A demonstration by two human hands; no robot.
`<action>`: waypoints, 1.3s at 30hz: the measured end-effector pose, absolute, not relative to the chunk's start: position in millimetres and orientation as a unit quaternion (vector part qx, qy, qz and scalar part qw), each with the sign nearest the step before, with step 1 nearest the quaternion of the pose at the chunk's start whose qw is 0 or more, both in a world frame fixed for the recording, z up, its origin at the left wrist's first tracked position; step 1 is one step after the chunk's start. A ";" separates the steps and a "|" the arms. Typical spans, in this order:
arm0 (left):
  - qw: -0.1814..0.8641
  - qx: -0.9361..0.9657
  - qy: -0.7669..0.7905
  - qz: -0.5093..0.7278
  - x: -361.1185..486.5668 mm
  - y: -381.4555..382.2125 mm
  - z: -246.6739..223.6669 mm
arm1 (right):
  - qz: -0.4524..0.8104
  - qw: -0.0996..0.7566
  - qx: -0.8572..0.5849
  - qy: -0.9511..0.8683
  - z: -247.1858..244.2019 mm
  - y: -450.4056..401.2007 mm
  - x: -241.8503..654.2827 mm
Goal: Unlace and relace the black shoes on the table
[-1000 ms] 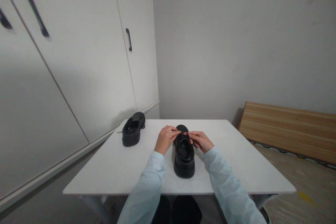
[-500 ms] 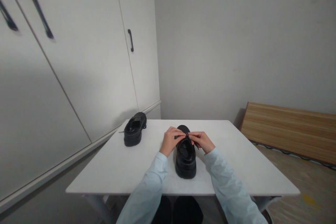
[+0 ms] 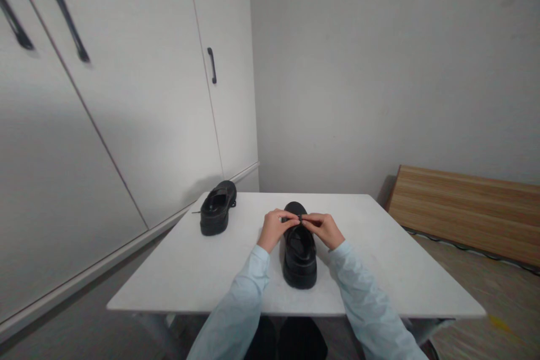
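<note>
A black shoe stands on the white table in front of me, its heel toward me and its toe pointing away. Over its front opening my left hand and my right hand meet, fingertips nearly touching. Both pinch a dark shoelace at the top of the shoe. The fingers hide most of the lace, so its knot or loop cannot be made out. Toward the far left of the table sits a second black shoe, with a lace end sticking out at its left side.
The white table reaches from near my lap toward the grey wall. White cabinets with dark handles line the left side. At the right, a wood-grain panel leans low by the wall.
My right hand's fingertips have drawn in closer to my left at the lace. A lace end that hung below the right hand no longer shows. Both shoes stay in place.
</note>
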State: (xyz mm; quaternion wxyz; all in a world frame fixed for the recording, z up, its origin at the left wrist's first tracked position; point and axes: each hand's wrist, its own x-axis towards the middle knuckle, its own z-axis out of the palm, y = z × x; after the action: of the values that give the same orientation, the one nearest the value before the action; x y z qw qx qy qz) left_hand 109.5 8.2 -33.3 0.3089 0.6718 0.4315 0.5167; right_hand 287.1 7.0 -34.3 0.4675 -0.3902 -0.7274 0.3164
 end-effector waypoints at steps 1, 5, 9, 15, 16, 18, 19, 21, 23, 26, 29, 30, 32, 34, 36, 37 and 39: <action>0.320 0.671 0.431 0.512 109.9 8.2 -33.1 | 0.292 0.468 -0.387 -0.739 -34.0 6.8 287.1; 0.346 0.673 0.422 0.499 110.7 8.7 -33.3 | 0.224 0.464 -0.382 -0.767 -32.9 5.7 287.0; 0.354 0.687 0.399 0.493 110.0 9.1 -33.2 | 0.208 0.459 -0.382 -0.775 -33.4 5.5 287.7; 0.372 0.693 0.382 0.486 108.6 7.2 -31.5 | 0.187 0.451 -0.384 -0.784 -35.2 6.2 289.2; 0.379 0.688 0.380 0.488 108.7 7.3 -31.9 | 0.181 0.449 -0.384 -0.786 -35.6 6.3 289.4; 0.393 0.680 0.376 0.492 109.2 7.8 -32.9 | 0.167 0.446 -0.382 -0.792 -36.5 6.4 289.7; 0.397 0.677 0.375 0.493 109.5 8.0 -33.2 | 0.160 0.444 -0.382 -0.795 -36.7 6.3 289.7; 0.393 0.678 0.376 0.494 110.0 7.8 -33.0 | 0.149 0.442 -0.380 -0.799 -36.5 5.7 289.5; 0.378 0.686 0.379 0.494 110.2 6.5 -31.4 | 0.150 0.448 -0.377 -0.797 -35.2 4.8 288.8; 0.340 0.710 0.379 0.486 109.9 3.2 -28.1 | 0.178 0.464 -0.378 -0.782 -32.8 3.8 286.8; 0.287 0.734 0.385 0.480 109.4 0.7 -26.7 | 0.230 0.477 -0.392 -0.752 -31.6 3.8 284.3; 0.272 0.739 0.387 0.479 109.3 0.3 -26.8 | 0.253 0.478 -0.397 -0.742 -31.5 3.9 283.5; 0.253 0.745 0.390 0.478 109.5 0.0 -27.1 | 0.298 0.479 -0.401 -0.722 -31.4 4.0 282.0; 0.246 0.747 0.390 0.479 109.8 0.0 -27.1 | 0.334 0.478 -0.397 -0.709 -30.9 3.9 281.2; 0.244 0.746 0.391 0.480 110.0 0.3 -26.8 | 0.361 0.475 -0.395 -0.698 -29.9 3.6 281.5; 0.244 0.745 0.393 0.481 109.9 0.5 -26.5 | 0.374 0.472 -0.397 -0.692 -29.3 3.5 282.0; 0.246 0.742 0.396 0.481 109.4 0.9 -26.3 | 0.400 0.466 -0.405 -0.677 -28.1 3.4 283.3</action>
State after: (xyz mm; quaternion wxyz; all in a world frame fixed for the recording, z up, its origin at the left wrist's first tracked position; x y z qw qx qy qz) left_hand 109.4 0.9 -26.3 0.2457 0.7424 0.3964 0.4810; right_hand 283.3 3.4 -28.1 0.4655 -0.4055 -0.6773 0.4003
